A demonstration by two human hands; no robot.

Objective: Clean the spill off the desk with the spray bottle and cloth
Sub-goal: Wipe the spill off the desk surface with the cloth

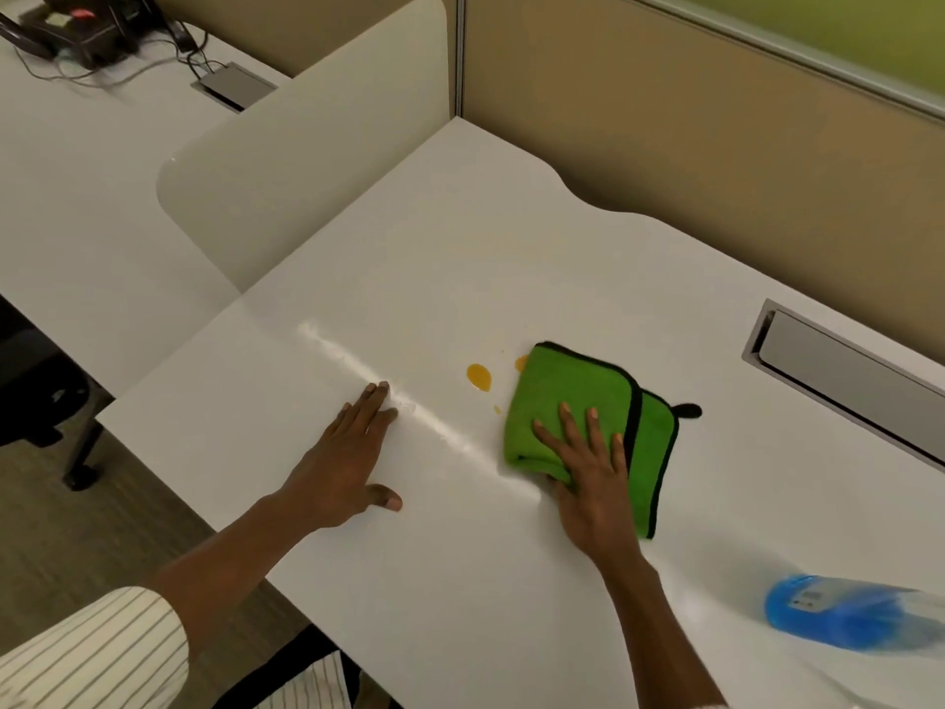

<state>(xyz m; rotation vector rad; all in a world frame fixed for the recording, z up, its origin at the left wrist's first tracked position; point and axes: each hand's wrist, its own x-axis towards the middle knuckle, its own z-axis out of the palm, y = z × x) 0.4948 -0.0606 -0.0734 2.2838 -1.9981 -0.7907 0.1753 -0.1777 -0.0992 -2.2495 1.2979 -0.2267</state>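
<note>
Your right hand (593, 483) lies flat on the green cloth (578, 406), fingers (567, 427) spread and pressing down on its near-left part; nothing pinched. The cloth is folded, w/ black trim and a small black loop at its far-right corner, and sits on the white table (460, 248) right of centre.

Your left hand (347, 463) rests palm-down on bare table, well left of the cloth. Its fingers are close together and pointing away from you, thumb out to the side, holding nothing. The fingertips touch a bright streak of glare or wet (358, 368) running diagonally btwn your hands; can't tell which.

The spill (479, 376): an orange drop just left of the cloth's far-left corner, not touching it. A 2nd orange patch (520, 361) shows at the cloth's far edge, partly under it, plus a tiny speck (497, 409) just beside the cloth's left edge.

The spray bottle (838, 614), w/ blue liquid, is at lower right on the table, blurred; near your right forearm but apart from the cloth. Can't tell if it's upright or lying down.

A grey cable hatch (844, 376) is set into the table, far right.
</note>
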